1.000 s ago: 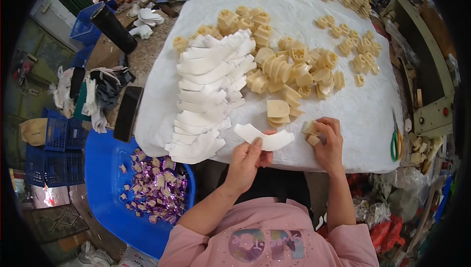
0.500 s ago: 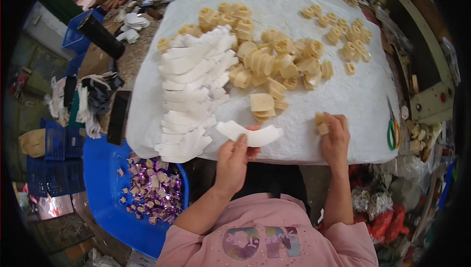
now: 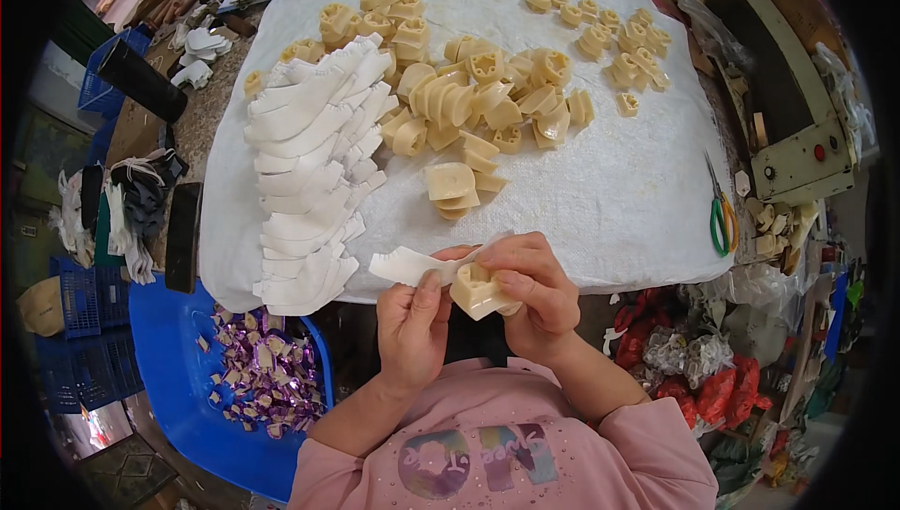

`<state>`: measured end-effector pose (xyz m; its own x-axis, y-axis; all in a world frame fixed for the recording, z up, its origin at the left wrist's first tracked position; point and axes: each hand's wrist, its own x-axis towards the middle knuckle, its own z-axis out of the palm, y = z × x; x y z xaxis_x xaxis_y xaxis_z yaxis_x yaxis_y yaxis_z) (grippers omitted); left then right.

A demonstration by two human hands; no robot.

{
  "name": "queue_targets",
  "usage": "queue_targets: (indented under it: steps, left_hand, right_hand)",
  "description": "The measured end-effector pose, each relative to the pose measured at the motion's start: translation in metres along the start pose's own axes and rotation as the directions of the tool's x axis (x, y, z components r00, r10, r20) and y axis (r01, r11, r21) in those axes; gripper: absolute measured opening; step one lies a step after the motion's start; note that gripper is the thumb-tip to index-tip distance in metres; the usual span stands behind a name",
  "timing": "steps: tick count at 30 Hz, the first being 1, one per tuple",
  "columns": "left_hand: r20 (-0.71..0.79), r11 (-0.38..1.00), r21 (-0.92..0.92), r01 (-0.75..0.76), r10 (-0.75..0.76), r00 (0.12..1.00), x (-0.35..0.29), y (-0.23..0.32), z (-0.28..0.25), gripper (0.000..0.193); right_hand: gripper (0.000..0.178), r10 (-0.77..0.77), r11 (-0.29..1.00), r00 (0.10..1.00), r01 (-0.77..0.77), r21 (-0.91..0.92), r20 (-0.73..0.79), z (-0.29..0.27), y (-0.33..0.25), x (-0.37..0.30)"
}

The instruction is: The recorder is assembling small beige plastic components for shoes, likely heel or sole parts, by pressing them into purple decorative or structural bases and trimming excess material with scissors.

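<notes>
Close to my body, my left hand [image 3: 412, 327] pinches a curved white strip [image 3: 401, 267] between thumb and fingers. My right hand [image 3: 541, 296] grips a cream plastic shoe heel [image 3: 478, 296], its hollow end facing up. The strip's right end reaches behind the heel, partly hidden by my fingers, so whether they touch there I cannot tell. Beyond my left hand lies an overlapping stack of white strips [image 3: 305, 177]. A heap of cream heels [image 3: 478, 102] lies beside it, with a few stacked nearer to me [image 3: 452, 184].
A white cloth [image 3: 600, 191] covers the table. Green-and-orange scissors [image 3: 722, 219] lie at its right edge, near a green metal machine [image 3: 802, 163]. At lower left stands a blue tub [image 3: 178, 369] with purple-wrapped pieces [image 3: 267, 369]. A dark phone [image 3: 184, 238] lies left of the cloth.
My right hand has come left from the table with the heel and now meets my left hand. The white strip has moved closer to my body and now angles behind the heel.
</notes>
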<state>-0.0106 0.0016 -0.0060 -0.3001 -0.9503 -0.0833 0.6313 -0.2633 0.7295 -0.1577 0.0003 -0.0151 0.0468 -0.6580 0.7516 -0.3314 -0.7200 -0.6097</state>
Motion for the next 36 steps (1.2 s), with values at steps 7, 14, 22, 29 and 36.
queue_targets:
  steps: [7,14,22,29,36]
  left_hand:
    - [0.061,0.997,0.062,-0.036,0.032,0.998,-0.001,0.003,0.004,0.037]
    - [0.007,0.985,0.17,-0.038,0.037,0.999,-0.005,-0.001,0.008,0.04]
    - [0.102,0.849,0.519,-0.096,0.051,0.994,-0.002,-0.003,-0.017,0.04]
    - [-0.037,0.687,0.712,-0.146,0.245,0.969,-0.001,0.016,-0.014,0.023]
    - [-0.006,0.66,0.734,-0.16,0.242,0.97,0.0,0.004,-0.015,0.021]
  right_hand:
    - [0.049,-0.033,0.999,0.998,0.033,0.012,-0.056,0.004,-0.001,0.0]
    - [0.051,-0.04,0.994,0.999,0.036,-0.1,-0.032,0.002,0.004,-0.001]
    - [0.051,-0.091,0.955,0.996,0.087,-0.284,-0.003,0.001,0.013,-0.004]
    - [0.028,0.006,0.847,0.982,0.095,-0.523,0.187,-0.006,-0.012,0.014]
    - [0.024,0.148,0.819,0.928,0.078,-0.568,0.341,-0.008,-0.015,0.016]
